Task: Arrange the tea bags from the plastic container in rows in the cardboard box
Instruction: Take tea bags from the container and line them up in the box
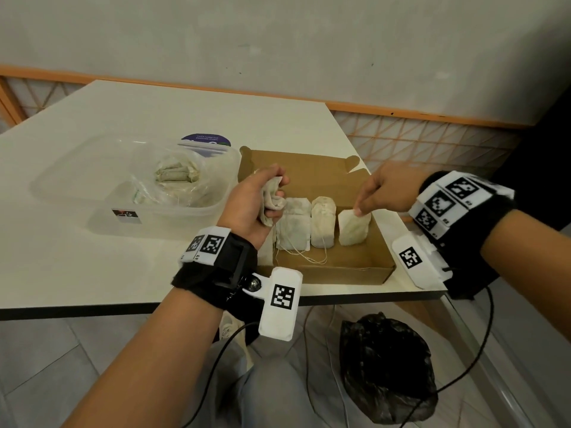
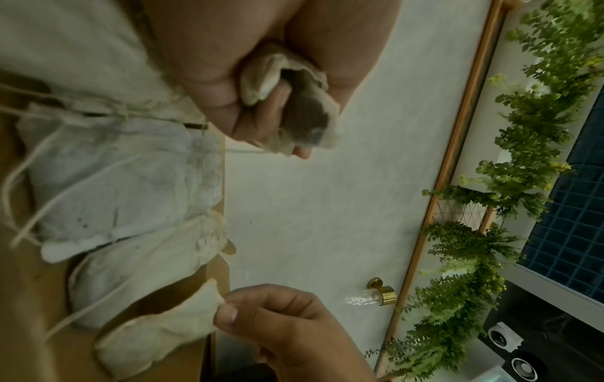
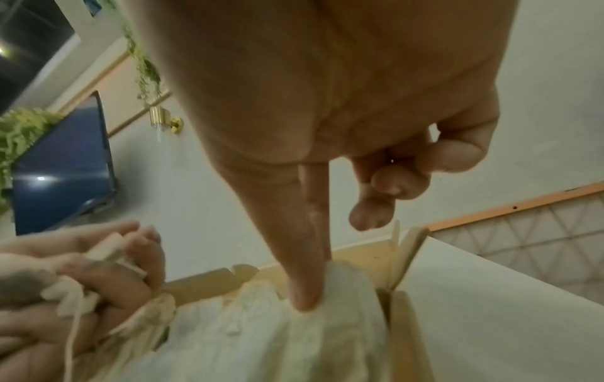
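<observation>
An open cardboard box (image 1: 312, 171) lies near the table's front right corner. In it stand three tea bags or small stacks in a row: left (image 1: 293, 225), middle (image 1: 323, 222), right (image 1: 353, 228). My right hand (image 1: 360, 209) pinches the top corner of the right tea bag (image 2: 156, 333), thumb and forefinger on it (image 3: 346, 281). My left hand (image 1: 262, 200) hovers over the box's left side and grips a crumpled bunch of tea bags (image 1: 273, 196) (image 2: 294, 108). The clear plastic container (image 1: 77, 186) at the left holds a plastic bag with more tea bags (image 1: 176, 174).
A purple round label or lid (image 1: 205, 140) shows behind the container. The table's front edge (image 1: 123, 308) runs close below the box. A black plastic bag (image 1: 386, 369) and cables lie on the floor beneath. Loose strings (image 1: 309, 257) trail inside the box.
</observation>
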### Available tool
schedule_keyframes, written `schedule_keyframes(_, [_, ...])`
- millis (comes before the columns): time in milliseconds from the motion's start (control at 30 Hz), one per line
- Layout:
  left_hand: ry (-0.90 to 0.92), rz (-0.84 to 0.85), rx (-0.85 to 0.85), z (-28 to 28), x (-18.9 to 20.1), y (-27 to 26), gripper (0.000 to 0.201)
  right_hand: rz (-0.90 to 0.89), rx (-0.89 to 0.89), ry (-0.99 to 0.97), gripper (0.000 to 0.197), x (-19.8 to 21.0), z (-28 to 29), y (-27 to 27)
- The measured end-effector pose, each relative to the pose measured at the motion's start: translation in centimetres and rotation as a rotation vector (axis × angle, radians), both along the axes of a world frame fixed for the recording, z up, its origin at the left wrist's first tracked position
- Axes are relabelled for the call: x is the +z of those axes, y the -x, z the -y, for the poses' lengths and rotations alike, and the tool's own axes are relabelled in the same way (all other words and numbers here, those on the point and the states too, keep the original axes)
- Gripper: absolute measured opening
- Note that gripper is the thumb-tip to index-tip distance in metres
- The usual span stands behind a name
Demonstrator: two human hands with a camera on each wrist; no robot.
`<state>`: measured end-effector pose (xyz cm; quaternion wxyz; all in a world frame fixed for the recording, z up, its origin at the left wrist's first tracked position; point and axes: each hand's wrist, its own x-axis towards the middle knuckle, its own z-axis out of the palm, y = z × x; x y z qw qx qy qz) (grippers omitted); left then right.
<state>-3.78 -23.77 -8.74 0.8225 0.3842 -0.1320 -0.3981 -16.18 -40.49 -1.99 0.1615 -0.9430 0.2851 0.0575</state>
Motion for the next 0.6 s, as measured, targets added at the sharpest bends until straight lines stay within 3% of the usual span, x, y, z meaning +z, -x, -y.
schedule_keyframes(433, [-0.009,0.008,-0.008,0.1,0.0,0.0,0.017,0.158,-0.108,0.049,0.009,-1.7,1.5,-1.3])
schedule_keyframes(600, [-0.019,0.01,-0.021,0.1,0.0,0.1,0.018,0.162,-0.11,0.088,0.019,-1.7,1.2,-1.1])
